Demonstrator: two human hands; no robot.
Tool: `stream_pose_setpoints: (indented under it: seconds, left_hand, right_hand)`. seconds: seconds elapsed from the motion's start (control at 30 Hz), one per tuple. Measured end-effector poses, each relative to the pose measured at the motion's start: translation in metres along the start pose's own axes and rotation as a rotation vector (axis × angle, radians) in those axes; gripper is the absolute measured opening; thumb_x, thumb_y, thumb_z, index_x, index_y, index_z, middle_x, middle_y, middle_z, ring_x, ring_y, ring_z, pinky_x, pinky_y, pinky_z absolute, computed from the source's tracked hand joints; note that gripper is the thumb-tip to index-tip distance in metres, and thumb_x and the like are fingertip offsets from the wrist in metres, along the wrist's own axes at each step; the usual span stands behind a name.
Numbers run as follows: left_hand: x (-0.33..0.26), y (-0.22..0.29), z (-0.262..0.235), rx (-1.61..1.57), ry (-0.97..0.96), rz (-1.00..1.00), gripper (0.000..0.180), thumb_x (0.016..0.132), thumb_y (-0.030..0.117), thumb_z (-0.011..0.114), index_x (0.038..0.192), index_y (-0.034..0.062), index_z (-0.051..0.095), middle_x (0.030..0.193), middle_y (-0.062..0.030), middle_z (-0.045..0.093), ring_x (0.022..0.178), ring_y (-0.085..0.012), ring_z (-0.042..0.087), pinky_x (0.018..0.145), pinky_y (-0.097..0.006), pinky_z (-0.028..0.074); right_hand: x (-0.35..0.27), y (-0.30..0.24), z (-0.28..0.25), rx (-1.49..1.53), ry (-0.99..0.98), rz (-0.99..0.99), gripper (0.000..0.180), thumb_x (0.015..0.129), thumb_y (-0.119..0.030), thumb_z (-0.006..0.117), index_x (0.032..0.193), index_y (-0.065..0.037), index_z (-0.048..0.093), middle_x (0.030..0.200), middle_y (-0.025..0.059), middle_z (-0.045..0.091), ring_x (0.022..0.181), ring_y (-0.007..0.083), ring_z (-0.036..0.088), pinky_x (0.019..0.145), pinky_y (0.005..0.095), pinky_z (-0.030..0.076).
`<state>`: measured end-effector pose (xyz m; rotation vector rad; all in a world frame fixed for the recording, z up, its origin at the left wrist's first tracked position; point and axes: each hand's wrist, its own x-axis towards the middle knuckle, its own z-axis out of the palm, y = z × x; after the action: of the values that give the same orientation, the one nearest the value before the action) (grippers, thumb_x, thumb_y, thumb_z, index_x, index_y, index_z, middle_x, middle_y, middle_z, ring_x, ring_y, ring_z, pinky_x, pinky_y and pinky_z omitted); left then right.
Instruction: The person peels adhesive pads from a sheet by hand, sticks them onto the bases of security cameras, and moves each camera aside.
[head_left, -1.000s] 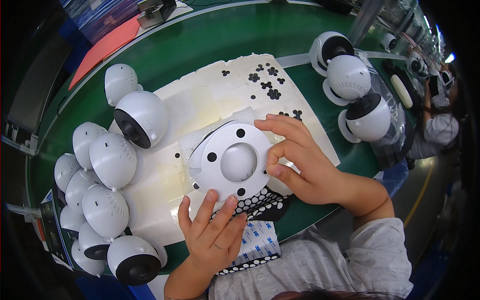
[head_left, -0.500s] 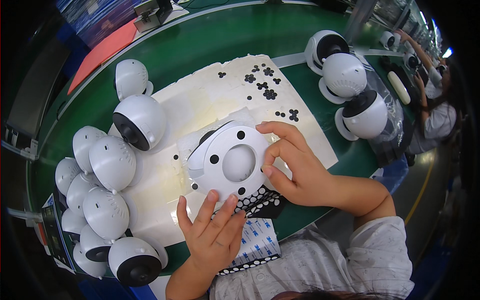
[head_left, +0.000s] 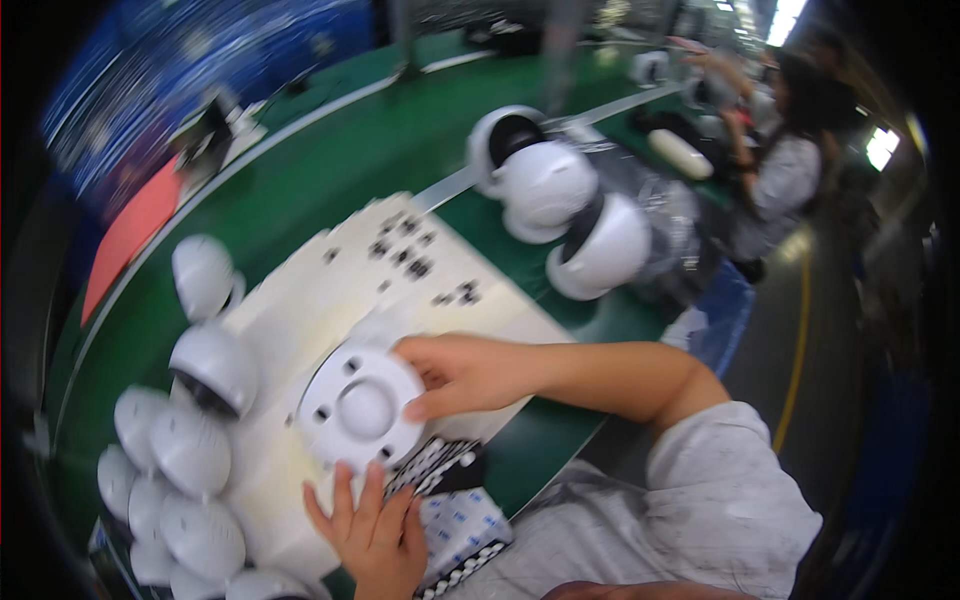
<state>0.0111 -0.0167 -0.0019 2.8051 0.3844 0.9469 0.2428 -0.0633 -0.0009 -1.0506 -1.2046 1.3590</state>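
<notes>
A white dome camera (head_left: 338, 385) lies with its ring-shaped base facing up. Black round pads dot the base around a central opening. From the right, my right hand (head_left: 455, 375) grips its rim, thumb below and fingers at the far side. My left hand (head_left: 375, 530) is open with fingers spread, fingertips at the camera's near edge. Just beside that hand are a black strip sheet with white round spots (head_left: 435, 465) and a white-and-blue backing sheet (head_left: 465, 525). The picture is blurred, so finger contact is hard to make out.
Several white cameras (head_left: 190, 450) crowd the left side. More white cameras (head_left: 600, 245) stand at the far right by clear plastic. Loose black dots (head_left: 405, 250) lie on the pale board (head_left: 290, 300) over the green table (head_left: 350, 150). A co-worker (head_left: 785, 170) works farther right.
My view has swung right, so the bench shifts left and down. My right hand has gone from pinching at the base's edge to gripping its rim. My left hand stays spread near it.
</notes>
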Motion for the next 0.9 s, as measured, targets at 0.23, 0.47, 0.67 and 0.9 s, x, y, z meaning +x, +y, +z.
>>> stream_pose_setpoints:
  seconds: [0.23, 0.47, 0.67, 0.9]
  left_hand:
    - [-0.021, -0.040, 0.023, 0.204, -0.129, 0.248, 0.046, 0.085, 0.048, 0.032, 0.124, 0.0239, 0.037, 0.132, -0.0122, 0.040, 0.122, -0.0420, 0.033, 0.094, -0.064, 0.016]
    - [0.003, -0.005, -0.016, -0.055, -0.287, -0.043, 0.018, 0.078, 0.018, 0.059, 0.095, 0.0138, 0.061, 0.126, -0.0104, 0.048, 0.122, -0.0383, 0.034, 0.098, -0.058, 0.017]
    - [-0.005, -0.005, -0.005, -0.043, -0.102, -0.013, 0.014, 0.068, 0.012, 0.066, 0.081, 0.0118, 0.061, 0.119, -0.0112, 0.052, 0.116, -0.0386, 0.041, 0.097, -0.058, 0.020]
    - [0.003, 0.001, -0.007, -0.121, -0.086, -0.026, 0.019, 0.067, 0.014, 0.068, 0.085, 0.0153, 0.064, 0.110, -0.0021, 0.058, 0.111, -0.0264, 0.047, 0.096, -0.048, 0.028]
  right_hand:
    - [0.035, -0.060, 0.002, -0.887, -0.080, -0.320, 0.041, 0.079, -0.026, 0.059, 0.111, -0.003, 0.050, 0.101, 0.0141, 0.054, 0.096, 0.0277, 0.053, 0.082, 0.0352, 0.041]
    - [0.055, -0.093, -0.054, -0.932, 0.370, -0.417, 0.033, 0.068, -0.022, 0.070, 0.096, -0.006, 0.063, 0.094, 0.0102, 0.056, 0.089, 0.0243, 0.054, 0.076, 0.0315, 0.043]
    - [0.148, 0.003, -0.130, -1.543, 0.780, -0.496, 0.014, 0.066, -0.008, 0.058, 0.079, -0.010, 0.062, 0.083, 0.0068, 0.054, 0.083, 0.0250, 0.054, 0.071, 0.0369, 0.045]
    - [0.130, 0.028, -0.184, -1.578, 0.756, -0.054, 0.023, 0.079, -0.029, 0.055, 0.088, -0.009, 0.061, 0.092, 0.0099, 0.058, 0.087, 0.0266, 0.056, 0.075, 0.0397, 0.044]
